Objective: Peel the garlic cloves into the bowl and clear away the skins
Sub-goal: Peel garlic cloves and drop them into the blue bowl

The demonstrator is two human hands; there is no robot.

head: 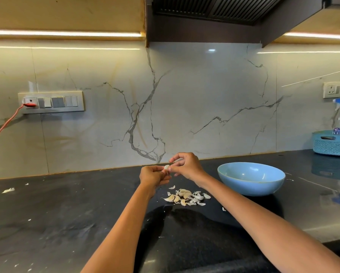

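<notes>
Black counter point(66, 203), blue bowl point(251, 178) at right. Pile of cloves and skins point(186, 197) lies left of bowl, beneath hands. Left hand point(153, 177) and right hand point(186, 166) both pinch one clove point(166, 167) above pile.

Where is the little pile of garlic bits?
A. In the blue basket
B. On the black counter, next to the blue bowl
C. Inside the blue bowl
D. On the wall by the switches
B: the pile of garlic cloves and skins lies on the black counter, just left of the blue bowl and below the two hands peeling one clove.
</notes>
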